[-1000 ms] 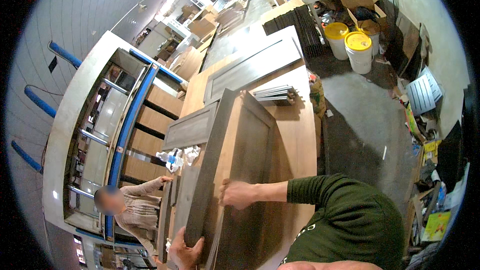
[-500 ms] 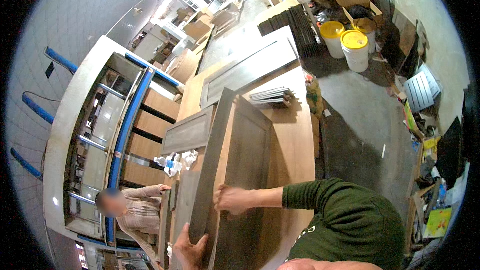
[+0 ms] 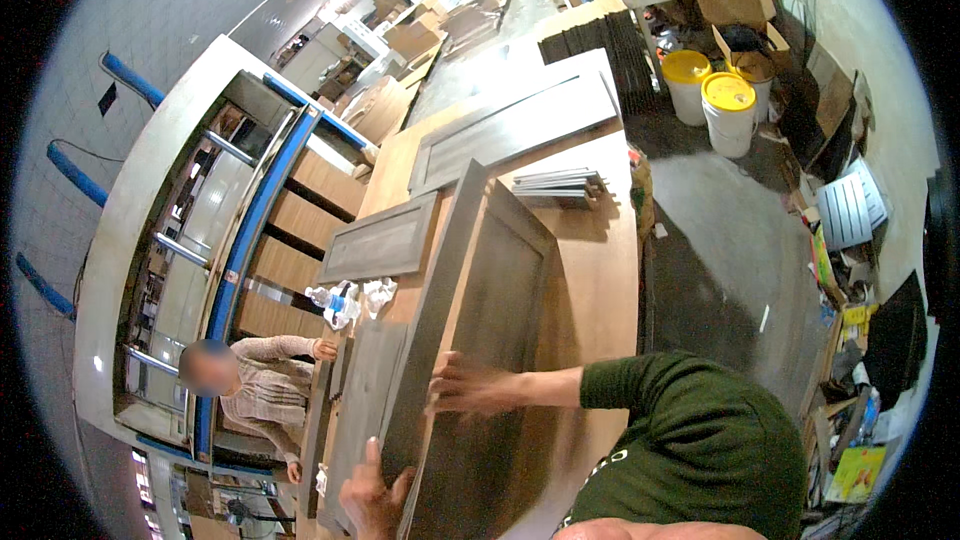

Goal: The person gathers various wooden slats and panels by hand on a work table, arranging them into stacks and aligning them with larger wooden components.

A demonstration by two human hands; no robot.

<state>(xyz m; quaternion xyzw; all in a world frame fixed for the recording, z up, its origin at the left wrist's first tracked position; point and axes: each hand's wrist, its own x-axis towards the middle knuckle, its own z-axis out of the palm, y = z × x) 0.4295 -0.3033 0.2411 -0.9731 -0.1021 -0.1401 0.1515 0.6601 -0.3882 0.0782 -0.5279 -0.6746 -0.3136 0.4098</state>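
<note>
A long grey-brown wooden board (image 3: 440,290) stands raised on its edge, running away from me. Its near end is between the thumb and fingers of my left hand (image 3: 375,495), which is closed on it. My right hand (image 3: 470,385), blurred by motion, is at the board's right side; whether its fingers grip anything cannot be made out. Just right of the board is a framed grey-brown door panel (image 3: 500,290) with a recessed middle. Its near part is partly hidden by my right forearm.
On the wooden worktable (image 3: 585,310) lie a small framed panel (image 3: 380,237), a large framed panel (image 3: 515,125), stacked grey strips (image 3: 555,188) and crumpled white wrapping (image 3: 340,303). A person (image 3: 270,385) stands at the left. Yellow-lidded buckets (image 3: 730,120) stand on the floor at right.
My right hand has gone from a still, closed hold at the board to a moving blur there. My left hand stays at the board's near end. The whole view has shifted slightly.
</note>
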